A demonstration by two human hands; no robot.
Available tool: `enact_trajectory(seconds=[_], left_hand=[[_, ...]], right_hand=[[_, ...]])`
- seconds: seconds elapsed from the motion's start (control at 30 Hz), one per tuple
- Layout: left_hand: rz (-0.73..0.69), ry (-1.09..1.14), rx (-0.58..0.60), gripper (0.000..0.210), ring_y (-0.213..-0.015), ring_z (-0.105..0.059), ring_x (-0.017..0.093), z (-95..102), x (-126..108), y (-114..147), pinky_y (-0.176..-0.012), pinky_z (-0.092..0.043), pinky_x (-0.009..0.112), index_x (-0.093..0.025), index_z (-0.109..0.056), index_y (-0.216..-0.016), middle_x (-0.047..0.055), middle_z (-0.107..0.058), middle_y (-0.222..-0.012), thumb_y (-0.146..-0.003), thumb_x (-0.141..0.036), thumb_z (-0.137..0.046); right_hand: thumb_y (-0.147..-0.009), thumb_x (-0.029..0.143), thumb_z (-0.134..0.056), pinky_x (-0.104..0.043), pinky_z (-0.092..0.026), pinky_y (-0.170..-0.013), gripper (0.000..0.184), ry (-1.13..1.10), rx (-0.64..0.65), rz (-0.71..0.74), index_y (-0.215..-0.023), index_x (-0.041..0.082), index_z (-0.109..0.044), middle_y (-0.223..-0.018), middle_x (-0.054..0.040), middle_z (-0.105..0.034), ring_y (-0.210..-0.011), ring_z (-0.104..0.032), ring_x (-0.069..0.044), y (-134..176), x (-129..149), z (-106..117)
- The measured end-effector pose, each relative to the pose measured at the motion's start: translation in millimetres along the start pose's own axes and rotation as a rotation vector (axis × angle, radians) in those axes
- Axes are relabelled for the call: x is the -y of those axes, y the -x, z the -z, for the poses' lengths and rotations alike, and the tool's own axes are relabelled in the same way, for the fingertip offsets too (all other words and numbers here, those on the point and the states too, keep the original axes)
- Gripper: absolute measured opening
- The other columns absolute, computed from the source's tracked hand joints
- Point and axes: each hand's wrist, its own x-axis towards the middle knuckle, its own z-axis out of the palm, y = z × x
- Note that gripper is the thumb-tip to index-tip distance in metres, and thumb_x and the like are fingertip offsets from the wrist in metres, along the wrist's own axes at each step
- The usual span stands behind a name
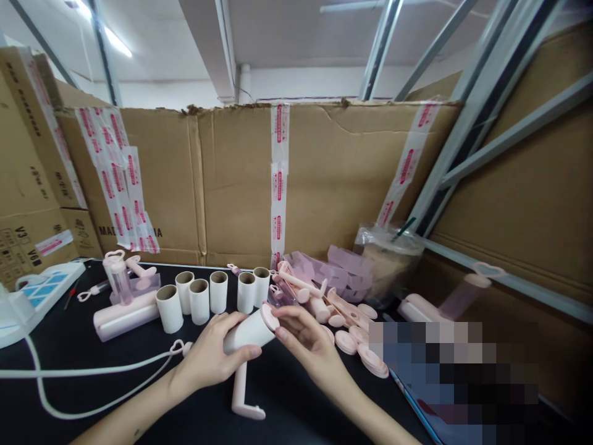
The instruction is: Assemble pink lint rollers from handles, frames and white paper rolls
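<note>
My left hand is wrapped round a white cardboard tube, which lies tilted with its far end up and to the right. On that end sits a round pale-pink cap. The fingers and thumb of my right hand are closed on the cap's edge. Just under the tube, an L-shaped pink plastic handle lies on the black table, its upper part hidden by the tube and hand. Several open white tubes stand upright behind my hands.
Loose pink plastic parts and stacked pink discs lie to the right, with translucent mauve pieces behind. A power strip and white cable occupy the left. Cardboard walls the back. A pixelated patch covers the lower right.
</note>
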Motion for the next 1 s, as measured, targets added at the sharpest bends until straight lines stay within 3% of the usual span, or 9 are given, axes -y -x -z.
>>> enact_trajectory(seconds=[0.33,0.53,0.77,0.83,0.93,1.0], left_hand=[[-0.007,0.023,0.014,0.042,-0.091,-0.058,0.024,-0.2,0,-1,-0.084,-0.044,0.036,-0.019,-0.060,-0.109,0.007,-0.065,-0.099,-0.078,-0.047,-0.060],[-0.019,0.056,0.024,0.043,-0.092,-0.058,0.024,-2.0,1,-1,-0.084,-0.045,0.035,-0.019,-0.059,-0.112,0.007,-0.065,-0.099,-0.079,-0.045,-0.060],[0.006,0.054,0.034,0.043,-0.087,-0.058,0.024,-5.4,-3,2,-0.081,-0.046,0.036,-0.019,-0.063,-0.107,0.007,-0.066,-0.094,-0.076,-0.049,-0.061],[-0.010,0.148,0.066,0.055,-0.091,-0.058,0.025,-3.9,-3,2,-0.081,-0.046,0.035,-0.019,-0.057,-0.116,0.007,-0.064,-0.103,-0.072,-0.050,-0.066],[-0.074,0.376,0.113,0.074,-0.097,-0.056,0.023,-4.7,0,3,-0.084,-0.047,0.035,-0.022,-0.033,-0.137,0.010,-0.055,-0.120,-0.076,-0.050,-0.063],[-0.073,0.547,0.157,0.069,-0.101,-0.056,0.022,-7.8,3,3,-0.087,-0.046,0.035,-0.024,-0.027,-0.140,0.011,-0.051,-0.123,-0.082,-0.046,-0.057]], right_hand=[[-0.081,0.033,-0.063,-0.037,-0.051,-0.091,0.019,0.223,-0.004,0.066,-0.098,0.024,-0.061,-0.104,-0.0051,-0.068,-0.097,-0.064,-0.020,4,5,4],[-0.081,0.032,-0.064,-0.045,-0.045,-0.098,0.020,0.321,0.041,0.123,-0.098,0.022,-0.062,-0.115,-0.0097,-0.066,-0.113,-0.057,-0.026,8,0,3],[-0.074,0.036,-0.070,-0.037,-0.052,-0.089,0.022,0.096,-0.034,0.066,-0.090,0.024,-0.061,-0.107,-0.0063,-0.067,-0.101,-0.063,-0.023,6,-6,-4],[-0.075,0.036,-0.070,-0.034,-0.054,-0.083,0.024,0.042,-0.046,0.045,-0.093,0.024,-0.060,-0.100,-0.0046,-0.067,-0.092,-0.065,-0.020,5,-2,-5],[-0.076,0.036,-0.068,-0.033,-0.054,-0.078,0.024,0.038,0.000,-0.004,-0.095,0.024,-0.060,-0.095,-0.0039,-0.066,-0.087,-0.065,-0.019,5,1,-8],[-0.078,0.037,-0.066,-0.033,-0.054,-0.077,0.025,0.032,0.081,-0.032,-0.098,0.023,-0.059,-0.100,-0.0048,-0.064,-0.087,-0.064,-0.019,5,-1,-10]])
